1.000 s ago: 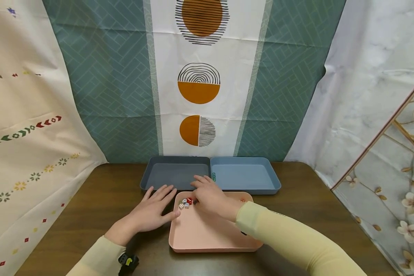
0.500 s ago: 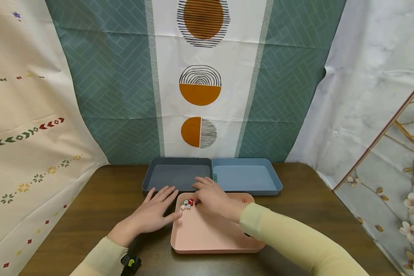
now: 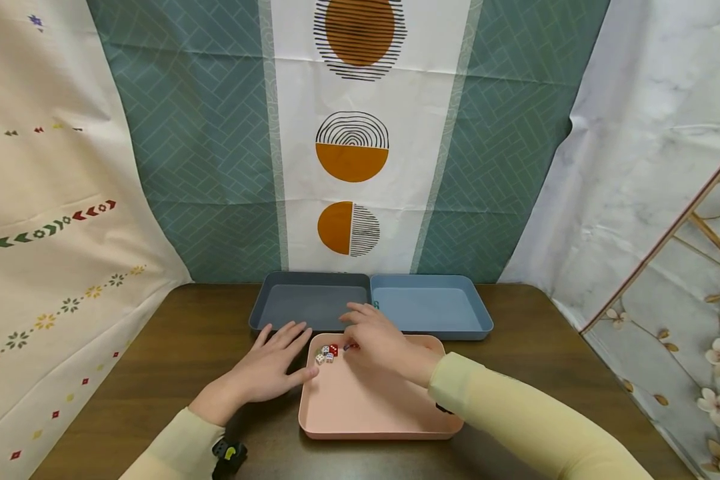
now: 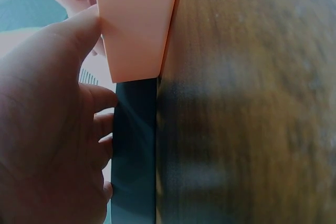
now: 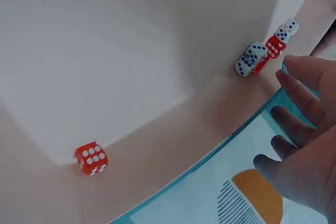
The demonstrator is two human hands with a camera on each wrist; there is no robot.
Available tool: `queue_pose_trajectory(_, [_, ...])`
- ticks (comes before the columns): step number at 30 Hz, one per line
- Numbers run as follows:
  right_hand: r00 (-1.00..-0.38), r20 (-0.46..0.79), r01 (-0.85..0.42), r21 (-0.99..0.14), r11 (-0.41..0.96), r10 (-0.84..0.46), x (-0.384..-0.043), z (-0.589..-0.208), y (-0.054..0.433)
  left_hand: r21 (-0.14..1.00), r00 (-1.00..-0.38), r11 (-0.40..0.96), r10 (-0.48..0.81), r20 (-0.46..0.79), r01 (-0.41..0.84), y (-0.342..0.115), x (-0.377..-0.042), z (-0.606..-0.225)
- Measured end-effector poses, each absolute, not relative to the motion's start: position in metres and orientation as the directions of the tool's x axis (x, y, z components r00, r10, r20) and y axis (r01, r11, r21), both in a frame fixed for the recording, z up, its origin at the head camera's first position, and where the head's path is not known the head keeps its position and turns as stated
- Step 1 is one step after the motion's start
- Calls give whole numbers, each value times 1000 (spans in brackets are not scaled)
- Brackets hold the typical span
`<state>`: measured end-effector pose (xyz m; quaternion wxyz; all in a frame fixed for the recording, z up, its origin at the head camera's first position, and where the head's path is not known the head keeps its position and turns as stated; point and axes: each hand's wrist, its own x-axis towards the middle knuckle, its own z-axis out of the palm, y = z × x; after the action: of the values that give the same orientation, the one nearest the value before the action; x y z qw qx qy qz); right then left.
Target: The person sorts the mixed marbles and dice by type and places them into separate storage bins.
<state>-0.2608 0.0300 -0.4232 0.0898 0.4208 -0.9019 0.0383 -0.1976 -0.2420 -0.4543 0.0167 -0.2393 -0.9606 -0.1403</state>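
Observation:
My right hand (image 3: 375,340) is over the far left part of the pink tray (image 3: 372,420). Its thumb and index finger pinch a small blue object (image 5: 285,67), mostly hidden, kind unclear. Beside those fingertips, white dice (image 5: 255,51) and red dice (image 5: 274,46) cluster in the tray's far left corner. A lone red die (image 5: 91,158) lies near the far right corner. My left hand (image 3: 267,370) is spread at the tray's left side, its thumb touching the rim and its fingers reaching toward the dark grey tray (image 3: 312,303).
Behind the pink tray stand the dark grey tray and a blue tray (image 3: 429,307), side by side. A small green item (image 3: 376,305) lies at the blue tray's left edge, partly hidden by my right hand. Patterned cloth (image 3: 216,167) hangs behind the wooden table (image 3: 156,360).
My right hand has shifted slightly right and up, away from the dice cluster, and now covers more of the green item. The left hand stays in place. The view has drifted slightly.

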Motion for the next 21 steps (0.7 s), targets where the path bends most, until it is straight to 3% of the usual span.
queue_pose_trajectory(11, [-562,314,-807,-9,590,-765,-265,-415,45,260,-888,849,449,103,460,-242,-197,-454])
queue_pose_trajectory(21, [-619,293,-775,-76,627,-729,-265,-403,59,261,-888,849,448,103,459,-242,-197,-454])
